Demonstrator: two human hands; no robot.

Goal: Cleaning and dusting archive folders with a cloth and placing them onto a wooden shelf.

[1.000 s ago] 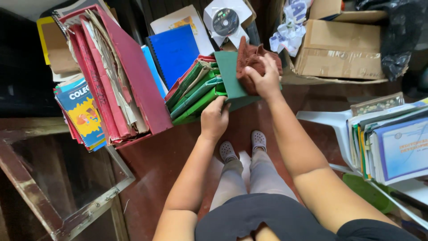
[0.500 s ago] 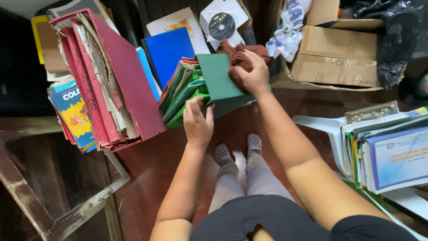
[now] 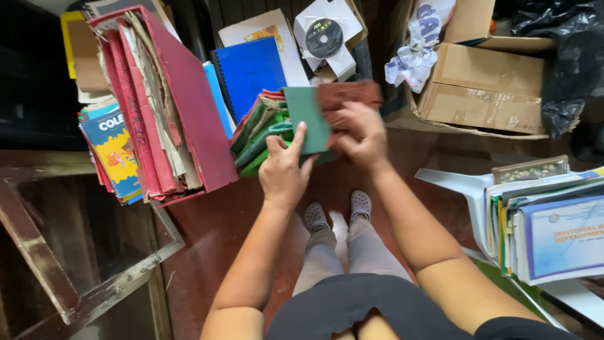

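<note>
- Dark red-brown floor [image 3: 207,233] runs under everything, crowded with stacks of paper and boxes, and the person stands over it looking down at grey shoes [image 3: 336,211].
- Left hand [image 3: 286,170]: its fingers are clamped on a green folder [image 3: 306,119], thumb pressed flat on the cover and the other fingers curled behind the lower edge.
- Right hand [image 3: 358,132]: its fingers are closed on a brown folder [image 3: 346,94] (blurred, so the exact grip is hard to read), which sits just beside and partly behind the green one.
- Both folders are held up above a leaning stack of green folders [image 3: 261,132] on the floor, in the middle of the view.
- Left of that stack stands a blue notebook [image 3: 248,69], and further left a bundle of red folders [image 3: 157,101] stuffed with worn papers, leaning against colourful books [image 3: 113,151].
- Above the hands lies a disc in a white sleeve [image 3: 324,38].
- At upper right sits a cardboard box [image 3: 484,88], with crumpled white paper [image 3: 412,60] beside it.
- At the right edge, a pile of folders and papers [image 3: 553,226] rests on a white plastic chair [image 3: 459,189].
</note>
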